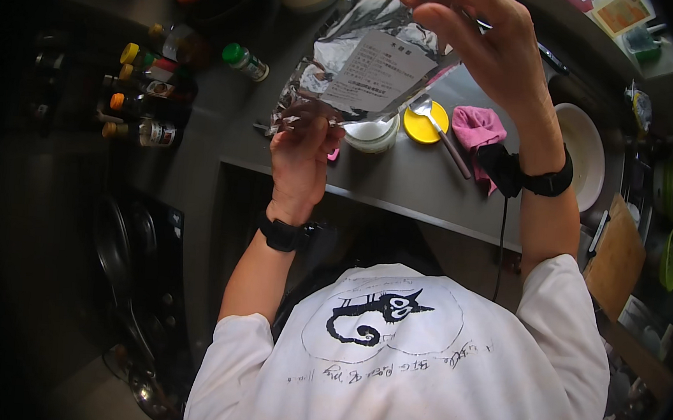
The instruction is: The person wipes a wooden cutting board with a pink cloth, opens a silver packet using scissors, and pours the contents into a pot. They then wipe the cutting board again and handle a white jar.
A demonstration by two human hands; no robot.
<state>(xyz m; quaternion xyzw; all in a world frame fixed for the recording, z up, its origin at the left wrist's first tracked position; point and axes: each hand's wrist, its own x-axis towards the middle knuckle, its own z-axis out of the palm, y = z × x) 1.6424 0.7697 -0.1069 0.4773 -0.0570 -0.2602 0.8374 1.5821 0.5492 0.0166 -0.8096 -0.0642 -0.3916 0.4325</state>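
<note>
A silvery foil bag [376, 66] with a printed white label is held up over the grey counter. My left hand [305, 155] pinches its lower left corner. At the bag's upper right end is my right hand [483, 39], its fingers partly hidden by the bag and the picture's rim. Just under the bag's lower edge stands an uncapped glass jar [374, 136] with white contents. Right of the jar, a yellow lid [421, 125] lies on the counter, and a spoon [447, 143] rests with its bowl on that lid.
A pink cloth [478, 126] lies beside a white basin [583, 151] on the right. Several sauce bottles [158, 83] and a green-capped shaker [246, 62] stand to the left. The counter's front edge [406, 212] runs before me. A wooden cutting board [617, 259] leans at the right.
</note>
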